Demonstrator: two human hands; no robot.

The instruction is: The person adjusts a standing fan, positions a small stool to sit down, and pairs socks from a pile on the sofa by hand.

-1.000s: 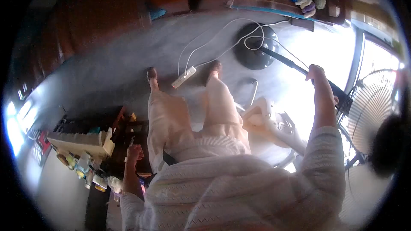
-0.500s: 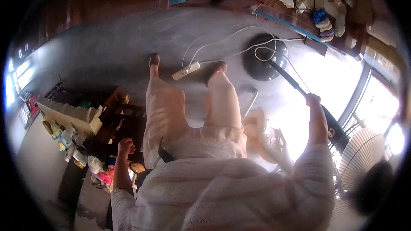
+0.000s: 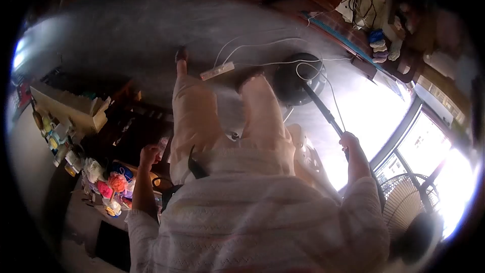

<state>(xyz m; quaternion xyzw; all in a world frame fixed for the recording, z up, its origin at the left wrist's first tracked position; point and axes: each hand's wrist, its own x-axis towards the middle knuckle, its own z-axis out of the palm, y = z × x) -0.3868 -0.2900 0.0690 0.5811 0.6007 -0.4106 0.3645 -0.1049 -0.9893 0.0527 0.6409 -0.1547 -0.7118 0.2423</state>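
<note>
Head view, right hand (image 3: 348, 141) forward, gripping fan pole (image 3: 322, 107) (dark)

There is one view, and it comes from a camera on the head of the person. It faces forward and steeply downward, along the front of the body. The shirt (image 3: 252, 212) is near to the lens and fills the lower middle; above it come the trousers (image 3: 194, 114), and then the floor (image 3: 131, 25), which lies farther away. The left hand (image 3: 150, 156) appears at the left side and the right hand (image 3: 348, 141) at the right side. The lens is very wide: a round dark border surrounds the scene, and edges bend near it. At the right, the view also takes in a fan (image 3: 403, 202) and a slanted window (image 3: 423, 139).
</note>
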